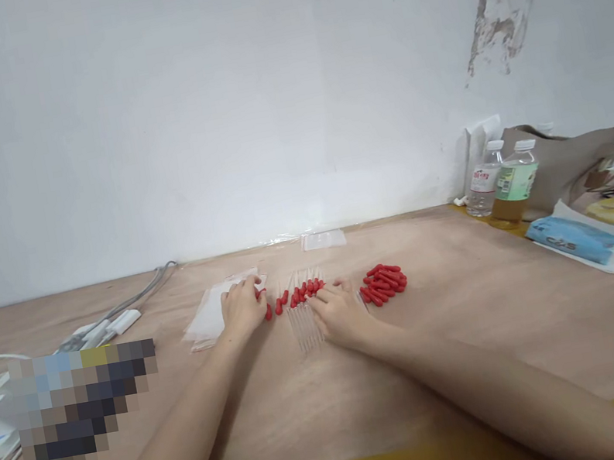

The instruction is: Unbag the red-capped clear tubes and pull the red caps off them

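Observation:
My left hand (242,307) is bent over the table, with its fingertips closed on a small red peanut-shaped piece that they partly cover. A few more red pieces (281,302) lie just right of these fingers. In the middle, a row of red pieces (301,291) rests across several thin clear tubes or strips (304,328) laid side by side. My right hand (342,313) covers the right end of this row; its fingers are curled and pressed together there. What they grip is hidden. A pile of red pieces (384,283) sits to the right of that hand.
Clear plastic bags (204,316) lie beside my left hand, and another clear packet (323,240) is by the wall. Cables and white plugs (122,322) are at left. Two bottles (516,179), a grey bag (565,155) and a blue tissue pack (584,237) stand at right.

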### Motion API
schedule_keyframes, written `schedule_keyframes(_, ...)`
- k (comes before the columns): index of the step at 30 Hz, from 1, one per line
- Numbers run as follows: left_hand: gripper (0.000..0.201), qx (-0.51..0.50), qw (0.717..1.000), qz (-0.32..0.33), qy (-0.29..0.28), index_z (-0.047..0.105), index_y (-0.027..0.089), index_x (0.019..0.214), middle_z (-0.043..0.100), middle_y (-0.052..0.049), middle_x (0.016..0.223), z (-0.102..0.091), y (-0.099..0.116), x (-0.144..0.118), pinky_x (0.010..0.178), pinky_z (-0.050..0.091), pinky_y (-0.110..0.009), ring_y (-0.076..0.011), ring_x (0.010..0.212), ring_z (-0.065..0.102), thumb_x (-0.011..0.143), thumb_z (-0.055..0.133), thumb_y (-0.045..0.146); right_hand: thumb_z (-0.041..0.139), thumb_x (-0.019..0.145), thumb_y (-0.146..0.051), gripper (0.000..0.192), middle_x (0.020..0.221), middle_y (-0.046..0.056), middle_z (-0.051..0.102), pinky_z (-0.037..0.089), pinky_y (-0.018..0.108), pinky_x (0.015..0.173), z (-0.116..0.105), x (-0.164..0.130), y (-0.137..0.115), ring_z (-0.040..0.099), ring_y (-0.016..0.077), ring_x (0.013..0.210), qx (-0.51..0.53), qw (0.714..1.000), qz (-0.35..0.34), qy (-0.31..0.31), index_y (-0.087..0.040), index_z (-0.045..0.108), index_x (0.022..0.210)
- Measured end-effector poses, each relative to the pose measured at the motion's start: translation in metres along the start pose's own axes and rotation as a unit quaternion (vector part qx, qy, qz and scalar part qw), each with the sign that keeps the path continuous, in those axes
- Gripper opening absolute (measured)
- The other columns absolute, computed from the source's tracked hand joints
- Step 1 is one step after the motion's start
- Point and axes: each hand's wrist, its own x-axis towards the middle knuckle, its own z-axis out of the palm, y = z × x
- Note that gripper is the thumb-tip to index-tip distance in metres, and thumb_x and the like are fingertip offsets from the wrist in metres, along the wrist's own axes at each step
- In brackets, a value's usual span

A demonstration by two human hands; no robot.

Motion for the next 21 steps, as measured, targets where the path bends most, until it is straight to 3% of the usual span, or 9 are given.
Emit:
schedule_keyframes(3,0.019,0.033,0.999,-0.001,-0.035,0.057,0.020,0.087,0.061,-0.008,0.086,0.005,0.003,-0.001,0.077,0.033,-0.039,-0.0267,0.090,0.051,0.075,0.044,0.027,0.047,0.071,-0.012,0.011,0.078,0.008,0.059,0.024,0.039,0.082,0.012,0.004,-0.011,0.049,0.0192,0.079,-0.041,0.998,-0.009,-0.038,-0.015,0.057,0.076)
schedule_keyframes(7,0.023,0.025,0.999,0.025,-0.025,0.060,0.023,0.083,0.058,-0.008,0.093,0.006,0.005,-0.003,0.080,0.032,-0.039,-0.0264,0.095,0.047,0.077,0.043,0.037,0.049,0.076,-0.023,0.012,0.080,0.008,0.059,0.025,0.040,0.083,0.016,0.000,-0.018,0.048,0.0202,0.083,-0.032,0.998,0.016,-0.057,-0.014,0.059,0.078)
schedule_keyframes(9,0.027,0.026,0.999,0.027,-0.032,0.062,0.024,0.081,0.056,-0.008,0.098,0.006,0.007,0.000,0.082,0.030,-0.041,-0.0267,0.099,0.044,0.079,0.040,0.039,0.049,0.079,-0.036,0.024,0.082,0.008,0.059,0.025,0.040,0.083,0.015,-0.003,-0.019,0.047,0.0205,0.086,-0.010,0.998,0.033,-0.053,-0.014,0.059,0.078)
schedule_keyframes(13,0.034,0.041,0.993,-0.011,-0.106,0.064,0.021,0.079,0.053,-0.012,0.105,0.011,0.014,0.017,0.083,0.028,-0.044,-0.0297,0.103,0.040,0.079,0.037,0.041,0.048,0.075,-0.056,0.044,0.086,0.009,0.058,0.025,0.040,0.082,0.012,-0.005,-0.021,0.046,0.0210,0.088,0.021,0.997,0.038,-0.061,-0.014,0.060,0.076)
schedule_keyframes(21,0.019,0.016,0.985,-0.040,-0.169,0.056,0.015,0.049,0.059,-0.018,0.081,0.025,0.022,0.050,0.072,0.033,-0.054,-0.0403,0.093,0.047,0.056,0.061,0.031,0.042,0.081,-0.051,0.038,0.081,0.005,0.057,0.022,0.036,0.078,0.004,0.001,-0.008,0.049,0.0173,0.082,0.049,0.993,0.107,-0.021,-0.018,0.061,0.081)
